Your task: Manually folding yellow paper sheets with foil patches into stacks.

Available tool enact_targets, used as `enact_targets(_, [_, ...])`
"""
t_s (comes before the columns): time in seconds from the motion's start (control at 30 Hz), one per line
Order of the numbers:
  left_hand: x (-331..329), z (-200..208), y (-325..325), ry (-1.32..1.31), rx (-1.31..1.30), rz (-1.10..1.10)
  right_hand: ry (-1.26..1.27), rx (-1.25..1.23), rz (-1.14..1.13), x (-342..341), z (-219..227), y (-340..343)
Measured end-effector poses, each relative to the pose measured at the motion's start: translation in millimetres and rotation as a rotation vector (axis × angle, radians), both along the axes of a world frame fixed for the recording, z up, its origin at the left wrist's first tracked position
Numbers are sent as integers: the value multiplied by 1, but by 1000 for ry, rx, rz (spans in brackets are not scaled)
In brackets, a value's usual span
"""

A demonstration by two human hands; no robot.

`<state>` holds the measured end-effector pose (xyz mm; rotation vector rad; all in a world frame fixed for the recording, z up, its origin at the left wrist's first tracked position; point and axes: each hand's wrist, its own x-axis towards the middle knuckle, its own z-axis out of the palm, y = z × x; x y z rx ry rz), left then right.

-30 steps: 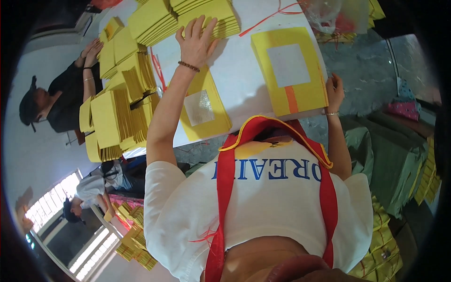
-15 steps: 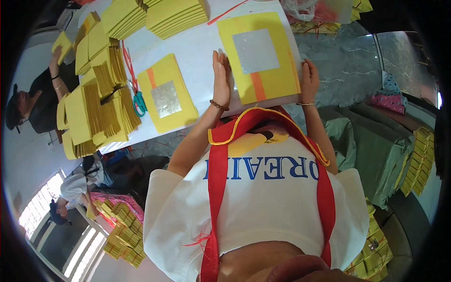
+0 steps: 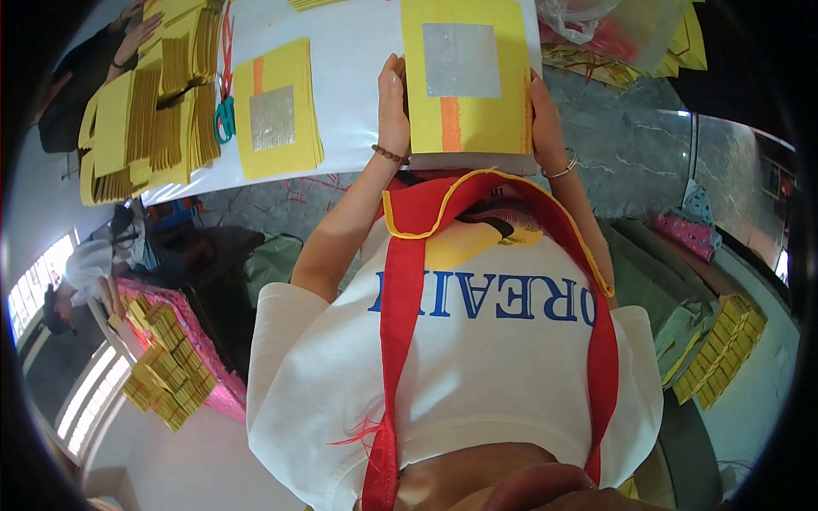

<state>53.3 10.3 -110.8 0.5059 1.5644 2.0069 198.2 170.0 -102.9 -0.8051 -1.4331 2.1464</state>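
Note:
Between my two hands is a stack of yellow paper sheets (image 3: 430,128), with a silver square on top and an orange strip below it. My left hand (image 3: 393,111) presses along the stack's left edge, fingers mostly straight. Against the right edge rests my right hand (image 3: 548,123), its fingertips partly hidden behind the paper. A second, thinner stack of yellow paper (image 3: 281,153) with the same silver square and orange strip lies to the left on the white table (image 3: 354,94).
Teal-handled scissors (image 3: 224,119) and red ties lie beside the thinner stack. Many folded yellow bundles (image 3: 115,119) fill the table's left end, where another person's hand (image 3: 141,36) reaches in. A clear plastic bag (image 3: 630,34) sits at the upper right. Green-covered piles (image 3: 656,281) stand to my right.
The stack between my hands has gone from tilted to nearly straight. My left hand has closed in against its edge. The whole view has shifted, with the table higher in it.

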Motion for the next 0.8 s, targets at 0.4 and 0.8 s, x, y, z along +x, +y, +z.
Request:
enact_targets(0.4, [-13, 77, -35, 1025, -332, -247, -42, 549, -102, 25, 19, -6])
enact_targets(0.8, [-11, 75, -34, 1632, -333, -578, -24, 534, 11, 24, 11, -10])
